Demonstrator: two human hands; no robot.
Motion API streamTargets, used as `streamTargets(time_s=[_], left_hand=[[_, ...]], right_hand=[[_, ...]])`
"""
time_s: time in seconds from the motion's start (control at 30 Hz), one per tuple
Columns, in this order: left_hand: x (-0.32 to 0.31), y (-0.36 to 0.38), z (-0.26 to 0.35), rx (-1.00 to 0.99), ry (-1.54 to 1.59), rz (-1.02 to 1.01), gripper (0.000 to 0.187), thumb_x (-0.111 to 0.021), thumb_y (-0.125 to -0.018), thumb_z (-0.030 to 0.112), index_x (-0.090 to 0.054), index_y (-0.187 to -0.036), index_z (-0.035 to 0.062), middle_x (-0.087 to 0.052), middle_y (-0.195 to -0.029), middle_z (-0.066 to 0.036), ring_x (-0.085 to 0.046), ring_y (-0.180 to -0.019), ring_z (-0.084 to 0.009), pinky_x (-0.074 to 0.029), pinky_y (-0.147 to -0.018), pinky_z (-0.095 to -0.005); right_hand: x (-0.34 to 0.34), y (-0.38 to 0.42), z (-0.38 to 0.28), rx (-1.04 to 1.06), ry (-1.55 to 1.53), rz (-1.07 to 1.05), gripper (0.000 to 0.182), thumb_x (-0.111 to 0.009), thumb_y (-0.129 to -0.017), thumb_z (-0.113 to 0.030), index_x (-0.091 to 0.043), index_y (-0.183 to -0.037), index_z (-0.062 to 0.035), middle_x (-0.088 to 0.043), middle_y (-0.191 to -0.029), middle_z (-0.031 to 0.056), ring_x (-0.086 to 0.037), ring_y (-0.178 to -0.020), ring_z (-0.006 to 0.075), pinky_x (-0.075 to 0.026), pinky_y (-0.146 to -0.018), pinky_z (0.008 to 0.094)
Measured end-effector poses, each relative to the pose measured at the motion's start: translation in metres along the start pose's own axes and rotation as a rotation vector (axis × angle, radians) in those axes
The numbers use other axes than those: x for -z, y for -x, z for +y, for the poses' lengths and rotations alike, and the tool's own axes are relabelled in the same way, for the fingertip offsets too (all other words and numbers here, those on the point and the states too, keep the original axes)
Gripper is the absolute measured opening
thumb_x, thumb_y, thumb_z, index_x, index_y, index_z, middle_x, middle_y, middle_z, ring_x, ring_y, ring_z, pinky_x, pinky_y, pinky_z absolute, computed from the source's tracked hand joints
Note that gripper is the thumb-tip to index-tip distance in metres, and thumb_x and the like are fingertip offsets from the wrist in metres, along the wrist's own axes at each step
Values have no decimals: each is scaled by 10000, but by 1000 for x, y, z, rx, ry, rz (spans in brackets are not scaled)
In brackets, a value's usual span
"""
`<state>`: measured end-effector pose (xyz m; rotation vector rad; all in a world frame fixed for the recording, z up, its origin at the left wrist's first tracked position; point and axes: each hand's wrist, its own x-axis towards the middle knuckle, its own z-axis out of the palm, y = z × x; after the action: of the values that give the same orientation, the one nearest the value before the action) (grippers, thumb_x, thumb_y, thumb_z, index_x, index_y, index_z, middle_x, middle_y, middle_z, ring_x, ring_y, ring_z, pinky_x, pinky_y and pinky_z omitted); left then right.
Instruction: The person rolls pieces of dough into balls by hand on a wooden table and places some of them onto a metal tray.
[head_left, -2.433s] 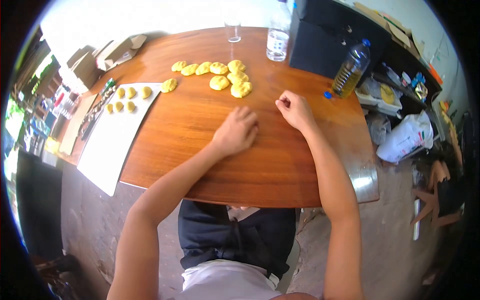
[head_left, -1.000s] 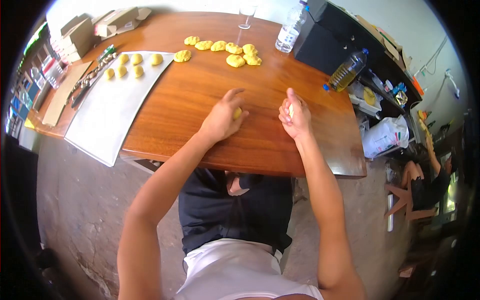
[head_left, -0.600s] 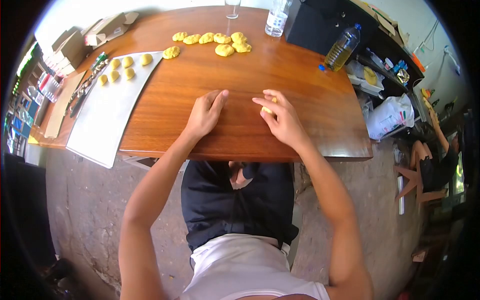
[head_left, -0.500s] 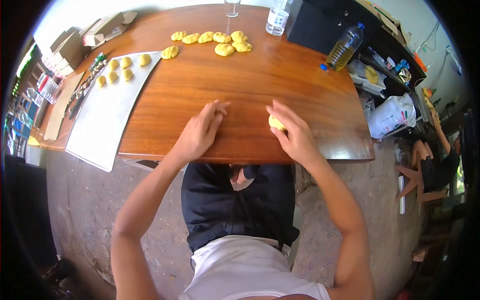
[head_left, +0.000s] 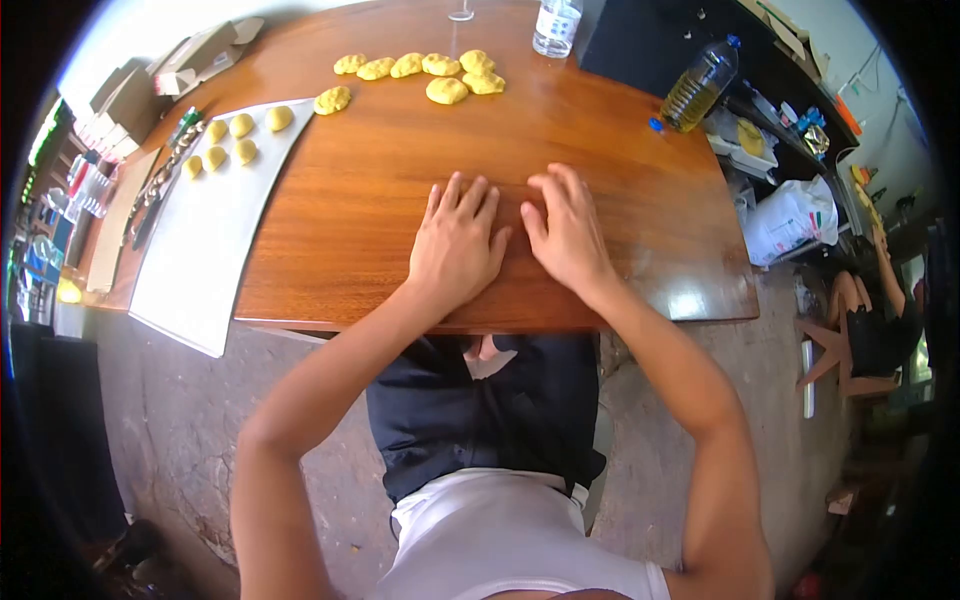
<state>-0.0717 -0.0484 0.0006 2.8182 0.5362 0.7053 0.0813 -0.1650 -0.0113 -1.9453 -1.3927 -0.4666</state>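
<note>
Yellow lumps [head_left: 440, 65], upper centre; mid-frame, left hand [head_left: 455, 245] spread wide, right hand [head_left: 568, 228] cupped, contents hidden, cannot tell. Likely palm-shaping; next needs even pressure.

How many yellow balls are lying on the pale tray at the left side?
6. On the tray, back row: left ball, middle ball, right ball; front row, left to right: first ball, second ball, third ball. None there looks hidden.
</note>
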Motion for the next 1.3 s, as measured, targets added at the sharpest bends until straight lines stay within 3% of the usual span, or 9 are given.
streamTargets(time_s=[0.07, 0.2, 0.33, 0.53, 0.7, 0.8, 1.0, 1.13, 1.3], left_hand=[[17, 28, 1, -195, 46, -61, 470, -597, -1007, 210, -582, -1407, -36, -521, -1515, -236, -468, -1425, -412, -347, -1208, -508], [50, 74, -36, -165, 200, -123, 472, -592, -1011, 194, -569, -1417, -45, -509, -1522, -243, -452, -1433, -423, -354, -1200, -514], [39, 40, -64, -44, 112, -56, 476, -553, -1027, 200, -551, -1428, -57, -485, -1522, -271, -428, -1441, -440, -340, -1203, -514], [-24, -42, -33, -67, 51, 14, 451, -538, -1031, 195, -569, -1408, -49, -559, -1425, -269, -451, -1403, -467, -361, -1187, -498], [27, 43, -11, -171, 246, -54, 462, -582, -1014, 166, -563, -1441, -11, -541, -1482, -235, -460, -1412, -456, -367, -1193, -506], [49, 55, -53, -89, 192, -123, 476, -571, -1027, 187, -547, -1465, 1, -513, -1523, -227, -434, -1441, -452, -340, -1211, -519], [-9, -20, -49, 58, -37, -14, 514, -472, -1074, 325, -531, -1479, 13, -492, -1542, -234, -381, -1480, -442, -263, -1252, -508], [-21, -32, -38, -101, 75, -31, 473, -482, -1065, 317, -576, -1433, 36, -526, -1517, -212, -436, -1444, -427, -310, -1237, -496], [49, 46, -33, -165, 213, -157, 487, -603, -1007, 163, -543, -1469, 21, -498, -1548, -200, -432, -1458, -410, -340, -1224, -496]], right_hand=[[27, 28, -4, 62, -96, -144, 258, -669, -939, -133, -667, -1171, -21, -547, -1377, 228, -533, -1274, 435, -438, -1082, 526], [93, 62, 23, 323, -167, -527, 399, -659, -967, -139, -653, -1356, -50, -517, -1521, 208, -474, -1406, 448, -403, -1146, 548], [107, 35, 58, 313, 63, -509, 428, -647, -991, -248, -649, -1370, -50, -539, -1513, 204, -475, -1416, 437, -388, -1161, 562], [-15, -9, 24, 74, 110, -162, 512, -589, -1011, -288, -554, -1428, 6, -529, -1475, 296, -472, -1411, 448, -345, -1190, 565], [52, 39, -7, 221, -239, -458, 551, -641, -992, -307, -549, -1457, -25, -512, -1530, 220, -454, -1439, 427, -356, -1192, 548], [93, 50, 27, 331, -22, -604, 635, -652, -978, -433, -550, -1477, -53, -464, -1584, 191, -406, -1476, 423, -299, -1222, 567], [21, -7, 39, 89, 328, -357, 821, -618, -929, -642, -429, -1584, -186, -380, -1640, 195, -348, -1506, 443, -200, -1249, 601], [-8, -13, 15, 128, -29, -336, 828, -601, -935, -648, -371, -1613, -231, -353, -1651, 201, -346, -1500, 456, -220, -1238, 604], [78, 34, -17, 350, -94, -612, 614, -525, -1025, -519, -480, -1551, -206, -417, -1611, 203, -397, -1468, 455, -245, -1227, 606]])
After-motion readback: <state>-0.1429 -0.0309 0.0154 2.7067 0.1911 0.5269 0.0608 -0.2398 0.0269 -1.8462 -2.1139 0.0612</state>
